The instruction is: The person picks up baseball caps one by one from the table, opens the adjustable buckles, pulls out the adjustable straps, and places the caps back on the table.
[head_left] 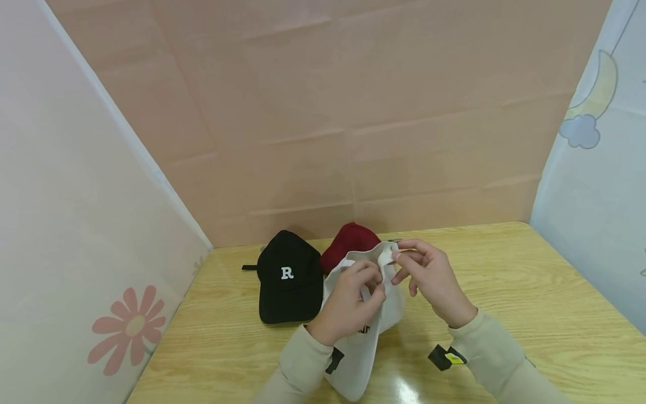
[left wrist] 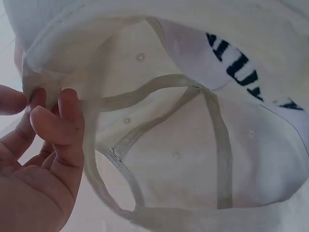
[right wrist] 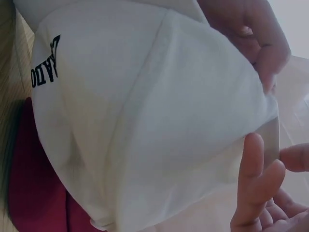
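A white baseball cap is held up between both hands, brim hanging down toward the person. My left hand grips the cap's edge with curled fingers. My right hand pinches the narrow white back strap between thumb and finger, at the upper end of the cap. The left wrist view looks into the cap, where the lining seams and the curved back opening show. Dark lettering runs across the front panel in the right wrist view. Fingers hide part of the strap.
A black cap with a white R lies left of the hands, its strap sticking out. Behind the white cap is a dark red cap, partly covered. The wooden table meets cloth walls at the back and sides.
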